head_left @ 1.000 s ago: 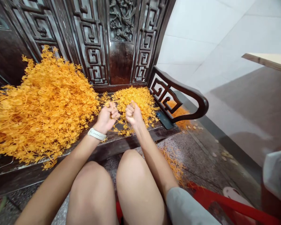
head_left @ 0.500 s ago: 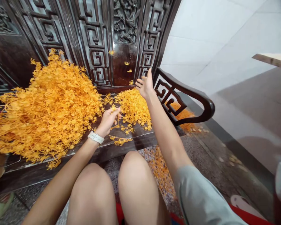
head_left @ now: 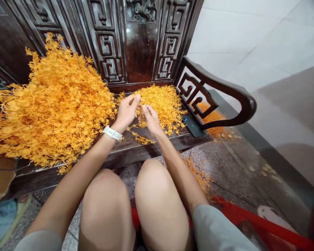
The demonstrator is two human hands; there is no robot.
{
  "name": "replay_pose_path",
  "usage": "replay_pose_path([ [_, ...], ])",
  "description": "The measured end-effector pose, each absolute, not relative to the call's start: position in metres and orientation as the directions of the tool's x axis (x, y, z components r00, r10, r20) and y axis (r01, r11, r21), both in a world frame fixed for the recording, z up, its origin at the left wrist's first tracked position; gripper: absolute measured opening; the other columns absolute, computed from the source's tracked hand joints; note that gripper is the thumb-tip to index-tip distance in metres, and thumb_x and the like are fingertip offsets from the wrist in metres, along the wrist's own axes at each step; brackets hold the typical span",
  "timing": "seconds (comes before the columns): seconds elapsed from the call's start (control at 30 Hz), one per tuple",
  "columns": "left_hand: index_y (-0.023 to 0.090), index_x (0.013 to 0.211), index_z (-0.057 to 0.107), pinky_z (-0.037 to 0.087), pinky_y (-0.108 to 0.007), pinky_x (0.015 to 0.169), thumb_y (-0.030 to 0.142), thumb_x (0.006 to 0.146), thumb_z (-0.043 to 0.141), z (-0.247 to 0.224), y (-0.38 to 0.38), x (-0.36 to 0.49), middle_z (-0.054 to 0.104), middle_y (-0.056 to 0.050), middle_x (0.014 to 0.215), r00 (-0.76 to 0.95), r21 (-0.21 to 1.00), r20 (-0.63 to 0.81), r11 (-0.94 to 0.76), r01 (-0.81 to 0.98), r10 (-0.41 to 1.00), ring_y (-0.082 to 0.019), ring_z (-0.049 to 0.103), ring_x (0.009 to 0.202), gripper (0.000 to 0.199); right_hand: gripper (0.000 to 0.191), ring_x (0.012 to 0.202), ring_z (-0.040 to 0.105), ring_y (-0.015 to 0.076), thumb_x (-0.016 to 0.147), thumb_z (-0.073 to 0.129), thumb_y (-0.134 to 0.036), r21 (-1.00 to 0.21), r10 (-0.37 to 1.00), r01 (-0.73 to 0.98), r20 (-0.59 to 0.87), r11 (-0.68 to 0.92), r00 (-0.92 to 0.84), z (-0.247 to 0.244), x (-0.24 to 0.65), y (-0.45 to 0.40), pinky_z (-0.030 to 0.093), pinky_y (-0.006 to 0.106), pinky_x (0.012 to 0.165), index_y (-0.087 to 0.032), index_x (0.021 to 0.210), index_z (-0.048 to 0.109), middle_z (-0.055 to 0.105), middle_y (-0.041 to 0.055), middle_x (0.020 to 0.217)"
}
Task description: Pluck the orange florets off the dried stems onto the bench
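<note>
My left hand (head_left: 127,111), with a white watch (head_left: 112,132) on its wrist, is closed in a pinch over the bench seat. Thin orange bits of a plastic flower sprig show at its fingers. Close beside it my right hand (head_left: 152,120) is also pinched, fingertips almost meeting the left ones; what it grips is too small to make out. Right behind both hands lies a smaller pile of loose orange flowers (head_left: 164,104). A large heap of orange plastic flower sprigs (head_left: 65,104) rises to the left. Loose sprigs (head_left: 143,140) lie below the hands on the seat.
The dark carved wooden bench has a backrest (head_left: 141,52) and a curved armrest (head_left: 225,94). Against the armrest lies a phone (head_left: 193,126). Orange bits (head_left: 199,174) litter the floor. A cardboard box (head_left: 1,181) stands at the left, and a pink slipper (head_left: 270,214) lies at the lower right.
My right hand, spread open above the small pile with several flowers flying from it, has come down and closed beside the left. The flying flowers are gone from the air. The view has shifted slightly.
</note>
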State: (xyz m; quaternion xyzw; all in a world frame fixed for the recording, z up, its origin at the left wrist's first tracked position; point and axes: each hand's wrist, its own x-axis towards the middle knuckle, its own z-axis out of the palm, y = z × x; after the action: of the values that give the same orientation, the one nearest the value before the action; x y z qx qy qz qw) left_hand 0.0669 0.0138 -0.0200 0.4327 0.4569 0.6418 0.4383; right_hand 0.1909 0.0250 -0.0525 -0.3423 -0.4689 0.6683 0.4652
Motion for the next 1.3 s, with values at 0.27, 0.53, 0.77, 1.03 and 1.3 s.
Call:
replay_pose_path([
  [0.27,0.02,0.072,0.063,0.031,-0.026,0.053,0.034,0.102,0.067,-0.016,0.022,0.069,0.049,0.0,0.06,-0.308,0.953,0.281,-0.302,-0.019,0.909,-0.014,0.044,0.056,0.033,0.029,0.06,0.05,0.0089,0.097,0.072,-0.049,-0.935,0.931,-0.343,0.202,0.092,-0.303,-0.036,0.193,0.022,0.044,0.021,0.058,-0.023,0.089,0.061,0.057,-0.0045,0.068],
  [0.53,0.02,0.057,0.045,0.029,-0.028,0.056,0.024,0.095,0.075,-0.009,0.025,0.078,0.04,0.001,0.06,-0.266,0.931,0.363,-0.357,0.07,0.893,-0.014,0.037,0.06,0.049,0.038,0.048,0.028,0.0077,0.101,0.066,-0.054,-0.938,0.977,-0.345,0.099,0.029,-0.188,-0.029,0.183,0.017,0.025,0.019,0.044,-0.025,0.085,0.047,0.034,-0.0087,0.058],
  [0.77,0.02,0.059,0.036,0.027,-0.028,0.054,0.023,0.098,0.071,-0.019,0.043,0.103,0.034,0.002,0.059,-0.347,0.942,0.314,-0.335,-0.002,0.884,-0.012,0.037,0.058,0.052,0.033,0.051,0.03,0.0089,0.104,0.058,-0.054,-0.939,0.994,-0.341,0.073,0.041,-0.082,-0.023,0.183,0.006,0.026,0.017,0.042,-0.027,0.091,0.047,0.028,-0.0066,0.065],
  [1.03,0.023,0.07,0.036,0.018,-0.025,0.049,0.03,0.112,0.047,-0.014,0.065,0.059,0.024,0.01,0.052,-0.484,0.982,0.047,-0.13,-0.14,0.874,-0.004,0.022,0.043,0.043,0.036,0.045,0.025,0.0052,0.101,0.064,-0.057,-0.892,0.935,-0.453,0.157,-0.004,-0.317,0.014,0.241,-0.039,0.025,0.016,0.045,-0.026,0.088,0.051,0.029,-0.0089,0.059],
  [1.3,0.016,0.066,0.061,0.03,-0.024,0.049,0.015,0.087,0.082,0.048,0.038,0.049,0.048,0.002,0.054,0.249,0.996,-0.039,0.019,0.081,0.968,-0.01,0.047,0.047,0.029,0.046,0.041,0.029,0.0043,0.089,0.077,-0.06,-0.965,0.476,-0.235,0.154,-0.114,-0.866,-0.02,0.297,-0.017,0.016,0.023,0.042,-0.015,0.077,0.071,0.048,-0.005,0.052],
])
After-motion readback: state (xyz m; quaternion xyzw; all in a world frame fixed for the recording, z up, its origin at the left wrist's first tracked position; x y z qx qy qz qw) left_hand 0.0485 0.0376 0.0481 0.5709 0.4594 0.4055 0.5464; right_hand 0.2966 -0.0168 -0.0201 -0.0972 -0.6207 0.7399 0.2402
